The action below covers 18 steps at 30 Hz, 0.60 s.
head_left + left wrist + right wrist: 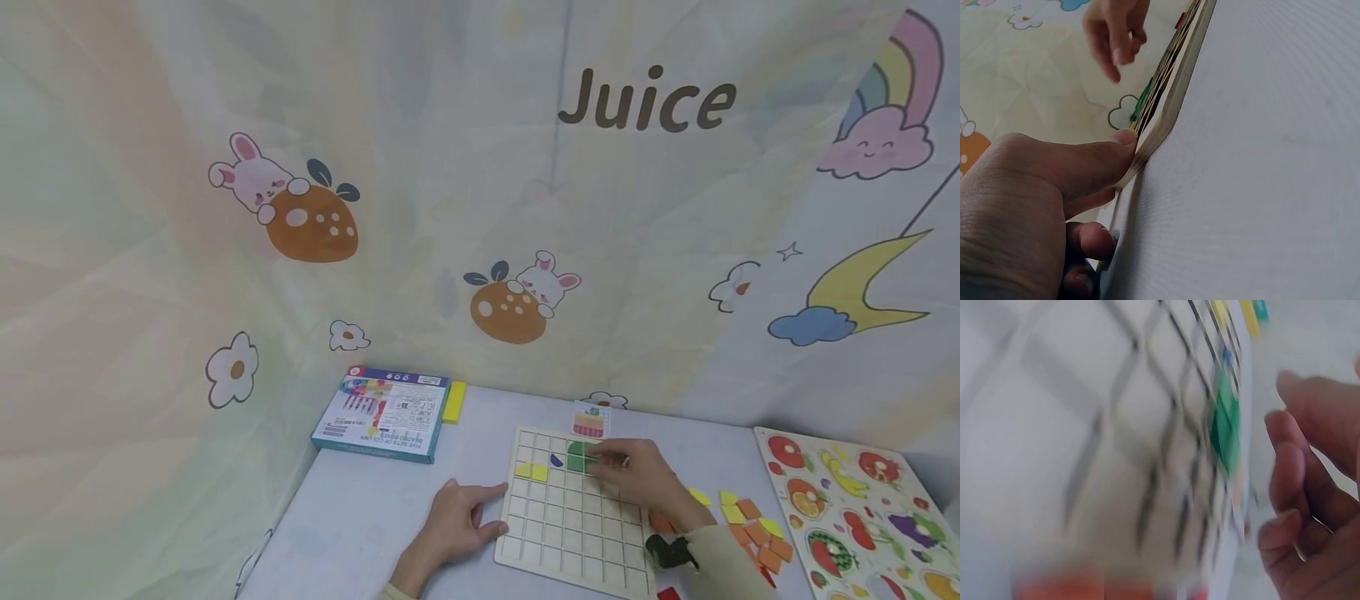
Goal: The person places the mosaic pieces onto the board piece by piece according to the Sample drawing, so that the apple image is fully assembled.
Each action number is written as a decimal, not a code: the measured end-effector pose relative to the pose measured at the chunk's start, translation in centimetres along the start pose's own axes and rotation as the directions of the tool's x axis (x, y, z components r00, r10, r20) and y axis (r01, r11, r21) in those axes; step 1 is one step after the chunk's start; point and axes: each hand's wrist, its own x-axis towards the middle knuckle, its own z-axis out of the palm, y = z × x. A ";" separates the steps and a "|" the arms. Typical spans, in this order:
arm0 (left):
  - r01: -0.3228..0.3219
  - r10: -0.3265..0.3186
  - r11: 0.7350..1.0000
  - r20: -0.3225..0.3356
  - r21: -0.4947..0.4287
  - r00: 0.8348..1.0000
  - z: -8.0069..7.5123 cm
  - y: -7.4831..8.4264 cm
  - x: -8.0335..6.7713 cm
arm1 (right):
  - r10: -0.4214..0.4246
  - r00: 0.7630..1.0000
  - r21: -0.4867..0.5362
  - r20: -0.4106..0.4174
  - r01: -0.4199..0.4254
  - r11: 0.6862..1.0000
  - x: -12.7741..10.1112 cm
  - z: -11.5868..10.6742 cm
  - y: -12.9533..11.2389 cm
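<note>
Pale cloth (420,167) printed with rabbits (258,177) and the word "Juice" (648,108) hangs behind a white table (337,517).

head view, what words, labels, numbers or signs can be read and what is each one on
"Juice": on the printed cloth.
"FIVE SETS OF COLUMN": upside down on the box.
Line next to it on the box: seems to be "BEADED BOXES", but blurred.
The box's other print: too small to read.
Picture card and grid board: no words I can make out.
</note>
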 end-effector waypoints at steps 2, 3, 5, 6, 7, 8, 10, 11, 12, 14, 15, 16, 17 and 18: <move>0.001 -0.001 1.000 0.002 -0.005 1.000 0.0 0.0 0.0 | 0.039 0.999 0.003 0.020 -0.039 0.999 -1.0 -2.0 1.3; 0.003 -0.003 1.000 0.003 -0.003 1.000 0.0 -0.1 0.0 | 0.061 0.998 -0.006 0.030 -0.061 0.998 -1.5 -2.9 2.0; 0.003 -0.003 1.000 0.008 -0.008 1.000 0.0 -0.1 0.0 | 0.098 0.995 -0.036 0.036 -0.097 0.995 -2.7 -4.8 3.5; 0.004 -0.004 1.000 0.011 -0.008 1.000 0.1 -0.1 0.0 | 0.112 0.993 -0.056 0.041 -0.110 0.992 -3.3 -5.6 4.3; 0.004 -0.004 1.000 0.013 -0.008 1.000 0.1 -0.1 0.0 | 0.137 0.990 -0.080 0.042 -0.133 0.988 -3.8 -6.4 4.9; 0.006 -0.006 1.000 0.014 -0.009 1.000 0.0 -0.1 0.0 | 0.151 0.988 -0.104 0.042 -0.146 0.984 -4.3 -7.1 5.6; 0.010 -0.010 1.000 0.014 -0.011 1.000 0.0 -0.1 0.0 | 0.210 0.977 -0.129 0.045 -0.202 0.971 -5.1 -8.1 6.8; 0.012 -0.012 1.000 0.012 -0.010 1.000 0.0 0.0 -0.1 | 0.241 0.969 -0.137 0.051 -0.232 0.963 -5.5 -8.4 7.3; 0.011 -0.011 1.000 0.008 -0.008 1.000 -0.1 0.0 -0.1 | 0.269 0.961 -0.137 0.061 -0.259 0.956 -5.7 -8.6 7.7; 0.013 -0.013 1.000 0.001 -0.006 1.000 -0.1 0.1 -0.2 | 0.322 0.944 -0.136 0.076 -0.310 0.941 -6.1 -8.8 8.5; 0.012 -0.012 1.000 -0.003 -0.004 1.000 -0.1 0.1 -0.1 | 0.344 0.936 -0.135 0.079 -0.332 0.934 -6.3 -8.8 8.8; 0.007 -0.007 1.000 -0.007 -0.004 1.000 0.0 0.2 -0.1 | 0.357 0.931 -0.137 0.082 -0.344 0.929 -6.4 -8.8 9.0; 0.005 -0.005 1.000 -0.008 -0.005 1.000 0.0 0.2 -0.1 | 0.365 0.928 -0.138 0.080 -0.352 0.926 -6.5 -8.7 9.3; 0.004 -0.004 1.000 -0.007 -0.006 1.000 0.1 0.3 0.0 | 0.364 0.928 -0.140 0.074 -0.352 0.925 -6.7 -8.7 9.5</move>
